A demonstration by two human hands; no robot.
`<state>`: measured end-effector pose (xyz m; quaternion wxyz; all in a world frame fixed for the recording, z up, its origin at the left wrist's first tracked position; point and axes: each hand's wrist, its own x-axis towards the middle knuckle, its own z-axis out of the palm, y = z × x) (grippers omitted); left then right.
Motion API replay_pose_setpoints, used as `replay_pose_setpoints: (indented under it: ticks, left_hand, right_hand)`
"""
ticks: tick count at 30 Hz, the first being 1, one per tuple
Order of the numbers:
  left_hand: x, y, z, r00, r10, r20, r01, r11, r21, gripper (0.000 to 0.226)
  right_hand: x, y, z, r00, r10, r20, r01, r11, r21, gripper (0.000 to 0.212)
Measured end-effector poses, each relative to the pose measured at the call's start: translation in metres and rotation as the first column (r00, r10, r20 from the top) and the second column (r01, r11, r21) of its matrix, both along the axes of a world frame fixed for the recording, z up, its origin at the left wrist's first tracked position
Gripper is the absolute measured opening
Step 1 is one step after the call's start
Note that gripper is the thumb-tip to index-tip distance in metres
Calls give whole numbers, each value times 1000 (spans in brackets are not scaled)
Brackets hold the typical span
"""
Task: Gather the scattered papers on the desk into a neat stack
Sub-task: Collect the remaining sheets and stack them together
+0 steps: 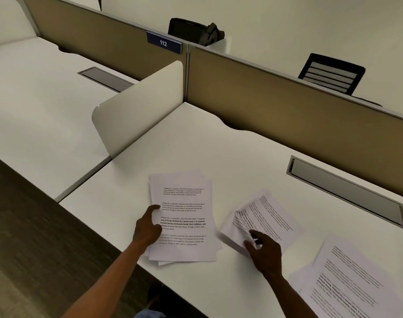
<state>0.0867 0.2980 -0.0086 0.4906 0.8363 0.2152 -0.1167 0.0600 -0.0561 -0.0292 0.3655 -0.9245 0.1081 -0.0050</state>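
Note:
A loose pile of printed white sheets [184, 216] lies near the front edge of the white desk [219, 143], its edges uneven. My left hand [147, 226] rests on the pile's left edge, thumb on top. To the right, a smaller bunch of printed sheets [264, 216] is blurred and partly lifted and curled at its near corner, where my right hand [263, 253] grips it. More printed pages [347, 281] lie spread at the desk's right front corner, apart from both hands.
A grey cable tray slot [347, 193] is set into the desk behind the papers. A tan partition [287, 99] runs along the back and a white side divider [141, 106] stands at the left. Black chairs [331, 74] sit beyond the partition.

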Motion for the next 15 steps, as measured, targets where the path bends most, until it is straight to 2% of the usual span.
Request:
replay_pose_setpoints:
  ticks: [3,6,8,11,15]
  left_hand:
    - [-3,-5,-1,1000,-16,-4,16,999,-47,57]
    - [-3,-12,-4,999,-31,-6,30,996,-87,48]
    - [-2,-18,-8,1000,1,-25,-4,988,-152,41]
    - [-2,-30,-5,995,87,-39,-93,970,-223,21]
    - [-4,-44,0,995,97,38,-87,976,-201,57]
  right_hand:
    - [6,14,14,998,-45,38,39,989,144,40]
    - [2,39,15,997,55,57,-67,970,232,37]
    - [-4,57,8,978,189,82,-201,963,180,33]
    - [-13,78,-9,900,426,88,-426,904,-26,37]
    - [-17,90,-26,825,563,58,-552,823,-136,44]
